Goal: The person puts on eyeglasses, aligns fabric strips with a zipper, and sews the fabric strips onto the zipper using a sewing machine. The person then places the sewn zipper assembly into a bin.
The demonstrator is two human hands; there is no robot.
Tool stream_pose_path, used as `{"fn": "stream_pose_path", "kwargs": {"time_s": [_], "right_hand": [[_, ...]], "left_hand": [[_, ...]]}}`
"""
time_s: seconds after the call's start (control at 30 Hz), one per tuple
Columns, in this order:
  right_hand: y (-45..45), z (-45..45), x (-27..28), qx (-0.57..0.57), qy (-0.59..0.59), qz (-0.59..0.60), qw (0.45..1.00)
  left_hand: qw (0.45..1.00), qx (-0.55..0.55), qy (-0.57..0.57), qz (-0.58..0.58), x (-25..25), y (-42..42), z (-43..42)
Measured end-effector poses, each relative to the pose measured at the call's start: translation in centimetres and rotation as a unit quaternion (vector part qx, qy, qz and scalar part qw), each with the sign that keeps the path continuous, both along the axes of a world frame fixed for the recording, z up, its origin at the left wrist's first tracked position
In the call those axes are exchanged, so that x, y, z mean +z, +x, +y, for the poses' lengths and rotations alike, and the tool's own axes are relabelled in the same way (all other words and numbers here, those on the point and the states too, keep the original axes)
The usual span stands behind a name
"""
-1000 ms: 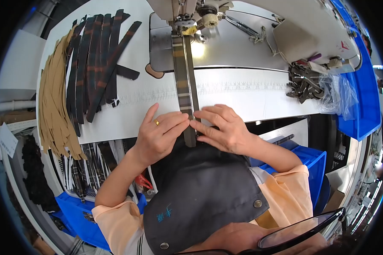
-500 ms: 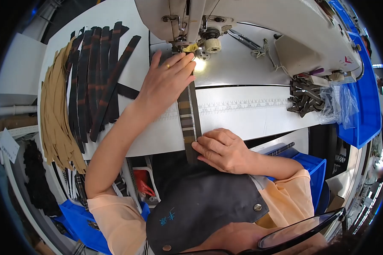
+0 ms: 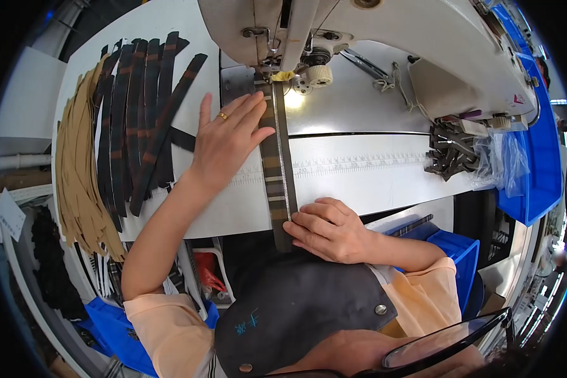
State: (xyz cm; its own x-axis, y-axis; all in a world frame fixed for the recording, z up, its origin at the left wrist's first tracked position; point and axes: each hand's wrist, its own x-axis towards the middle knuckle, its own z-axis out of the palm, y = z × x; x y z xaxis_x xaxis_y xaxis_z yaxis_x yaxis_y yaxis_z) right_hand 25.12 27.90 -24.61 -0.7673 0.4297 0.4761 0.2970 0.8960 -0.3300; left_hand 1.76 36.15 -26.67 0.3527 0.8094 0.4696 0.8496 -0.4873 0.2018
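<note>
A zipper (image 3: 281, 142) with pale teeth and dark tape lies along a striped fabric strip (image 3: 273, 165). They run from under the sewing machine's presser foot (image 3: 272, 70) to past the table's front edge. My left hand (image 3: 229, 135) is spread flat to the left of the strip, its fingertips at the strip's left edge just below the foot. Near the table's front edge, my right hand (image 3: 329, 230) is closed on the zipper's lower part, thumb and fingers pinched together. A yellow piece (image 3: 283, 76) sits beside the foot.
Dark strips (image 3: 138, 107) and tan strips (image 3: 82, 170) lie at the left. A printed ruler (image 3: 353, 165) crosses the table. Small dark zipper pieces (image 3: 450, 150) and a clear plastic bag (image 3: 503, 157) are at the right, by a blue bin (image 3: 538, 183). Tweezers (image 3: 365, 65) lie behind.
My left hand has slid down and left, away from the foot, uncovering the strip's upper part. My right hand keeps its pinch on the zipper, slightly lower in the view.
</note>
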Motion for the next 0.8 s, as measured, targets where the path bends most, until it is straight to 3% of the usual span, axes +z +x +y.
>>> {"fn": "stream_pose_path", "kwargs": {"time_s": [0.4, 0.5, 0.6, 0.7, 0.8], "right_hand": [[-0.4, 1.2, 0.5, 0.023, -0.017, 0.010, 1.000], [-0.6, 1.6, 0.5, 0.023, -0.019, 0.010, 0.999], [-0.8, 2.2, 0.7, 0.019, -0.019, 0.007, 1.000], [-0.8, 2.7, 0.7, 0.018, -0.022, 0.002, 1.000], [-1.0, 3.6, 1.0, 0.018, -0.032, -0.004, 0.999]], "left_hand": [[0.994, -0.045, -0.097, 0.001, 2.5, -1.6, 2.0], [0.997, -0.037, -0.071, -0.005, 2.1, -1.8, 2.3], [0.997, -0.043, -0.011, 0.065, 0.9, -2.0, 1.8], [0.999, -0.017, -0.026, -0.027, 1.3, -0.9, 1.2], [0.999, -0.028, 0.010, 0.018, 1.0, -1.3, 1.3]]}}
